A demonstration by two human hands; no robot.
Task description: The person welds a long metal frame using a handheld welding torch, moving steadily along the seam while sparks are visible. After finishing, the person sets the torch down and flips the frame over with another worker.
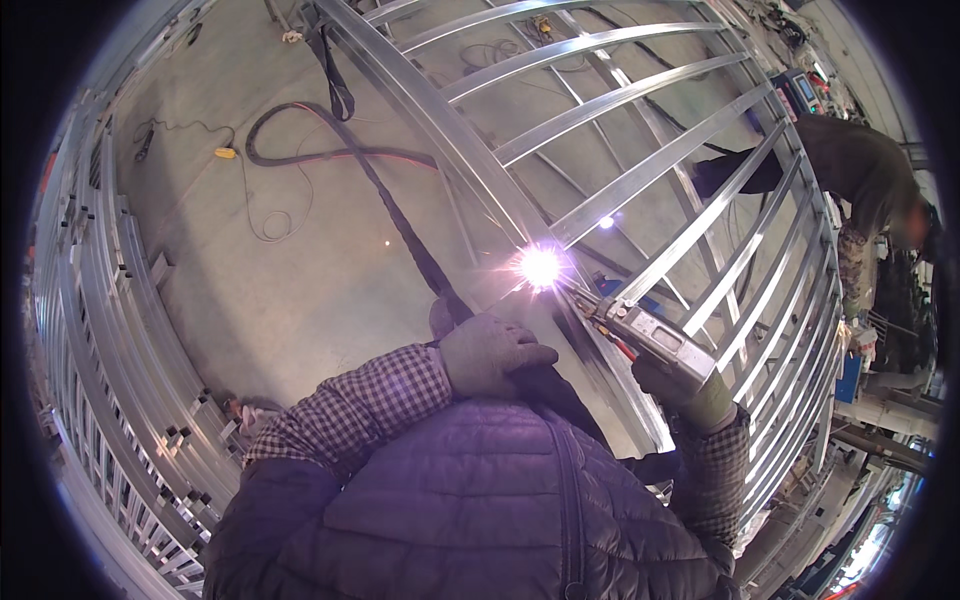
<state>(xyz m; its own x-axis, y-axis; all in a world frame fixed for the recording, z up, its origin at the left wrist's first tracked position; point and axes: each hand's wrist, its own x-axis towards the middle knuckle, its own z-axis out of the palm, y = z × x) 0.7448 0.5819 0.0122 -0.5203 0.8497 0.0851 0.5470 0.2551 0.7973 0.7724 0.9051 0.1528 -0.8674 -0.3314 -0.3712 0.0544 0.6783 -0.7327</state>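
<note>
In my gloved right hand (695, 395) is a silver handheld welding gun (660, 340), gripped at its rear end. The gun's tip points up and left at a bright white-violet weld spot (541, 267), which throws sparks. That spot lies on the long side rail (440, 115) of a metal frame, near where a crossbar (660, 148) meets it. Left of the rail, my gloved left hand (487, 355) is closed round a thick black sheathed cable (405, 225). The cable runs from the floor, under this hand, towards my right side. Glare hides the joint itself.
Stacked metal frames (120, 370) stand along the left. A yellow-tagged cord (224, 153) and a loop of the cable lie on the concrete floor (330, 270). Beyond the frame at right, another person (865, 170) bends over near a machine with a screen (800, 92).
</note>
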